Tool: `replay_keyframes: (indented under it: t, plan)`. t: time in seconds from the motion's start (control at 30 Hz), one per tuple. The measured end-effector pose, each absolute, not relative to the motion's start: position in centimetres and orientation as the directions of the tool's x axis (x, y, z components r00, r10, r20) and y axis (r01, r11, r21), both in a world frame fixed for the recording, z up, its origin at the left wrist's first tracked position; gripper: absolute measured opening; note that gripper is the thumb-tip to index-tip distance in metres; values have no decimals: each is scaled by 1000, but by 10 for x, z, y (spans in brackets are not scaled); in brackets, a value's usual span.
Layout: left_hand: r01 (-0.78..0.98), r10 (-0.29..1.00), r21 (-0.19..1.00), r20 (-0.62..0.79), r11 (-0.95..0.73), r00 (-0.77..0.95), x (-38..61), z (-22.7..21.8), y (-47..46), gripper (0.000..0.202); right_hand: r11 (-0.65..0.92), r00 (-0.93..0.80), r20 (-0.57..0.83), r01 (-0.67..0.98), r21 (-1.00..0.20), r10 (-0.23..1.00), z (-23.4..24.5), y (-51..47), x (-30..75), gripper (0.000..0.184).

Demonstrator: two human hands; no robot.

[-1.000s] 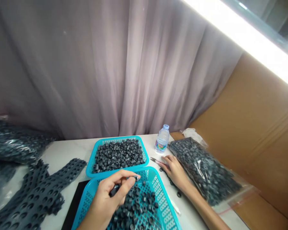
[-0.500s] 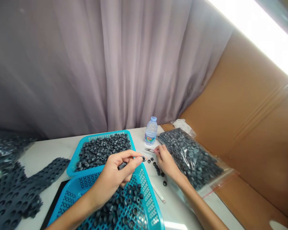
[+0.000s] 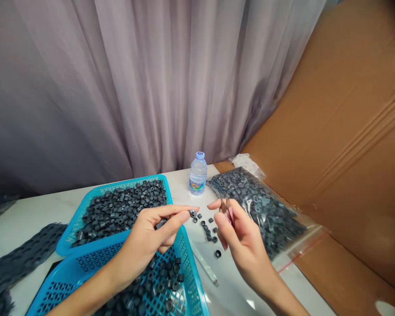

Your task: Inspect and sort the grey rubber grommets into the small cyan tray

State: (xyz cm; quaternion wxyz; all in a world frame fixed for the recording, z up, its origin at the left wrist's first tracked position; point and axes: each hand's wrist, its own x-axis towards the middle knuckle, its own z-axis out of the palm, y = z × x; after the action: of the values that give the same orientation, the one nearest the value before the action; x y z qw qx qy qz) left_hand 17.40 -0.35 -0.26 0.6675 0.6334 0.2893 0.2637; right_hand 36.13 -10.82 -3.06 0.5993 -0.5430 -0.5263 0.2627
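My left hand [image 3: 151, 239] hovers over the near blue basket [image 3: 191, 281] and pinches a small dark ring [image 3: 192, 213] between thumb and forefinger; more dark pieces sit in its palm. My right hand [image 3: 238, 235] is raised just right of it, fingers closed on small pink-handled snips [image 3: 226, 207]. A few loose dark rings [image 3: 208, 230] lie on the white table [image 3: 29, 215] between the hands.
A far blue basket [image 3: 95, 193] is heaped with dark rings. A water bottle [image 3: 197, 174] stands behind it. A clear bag of rings [image 3: 256, 206] lies at the right beside cardboard [image 3: 349, 145]. Perforated dark sheets [image 3: 19, 259] lie at the left. A white stick [image 3: 204, 264] lies by the basket.
My right hand has picked the snips up off the table and lifted them. My left hand has moved right and up with the ring. The view has shifted to the right.
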Motion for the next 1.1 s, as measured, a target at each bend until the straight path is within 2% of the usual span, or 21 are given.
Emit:
replay_keyframes:
  t: [0.17, 0.33, 0.47, 0.67, 0.87, 1.1]
  plan:
    - [-9, 697, 994, -72, 112, 713, 181, -11, -4, 51, 310, 342, 412, 315, -897, 844, -38, -109, 355, 23]
    - [-45, 655, 976, -109, 214, 747, 184, -15, -12, 48, 492, 306, 684, 511, -705, 662, -47, -107, 350, 35]
    - [-43, 612, 963, -134, 266, 780, 182, -15, -16, 48, 543, 217, 763, 587, -600, 609, -47, -108, 351, 36]
    - [-54, 602, 954, -140, 294, 786, 178, -15, -15, 48, 580, 125, 822, 650, -491, 556, -49, -105, 353, 35]
    - [-64, 634, 984, -57, 166, 771, 176, -20, -15, 36, 598, 59, 859, 693, -402, 509, -54, -104, 352, 38]
    - [-76, 638, 980, -59, 182, 768, 173, -14, -14, 33, 604, 78, 840, 660, -448, 538, -51, -107, 349, 37]
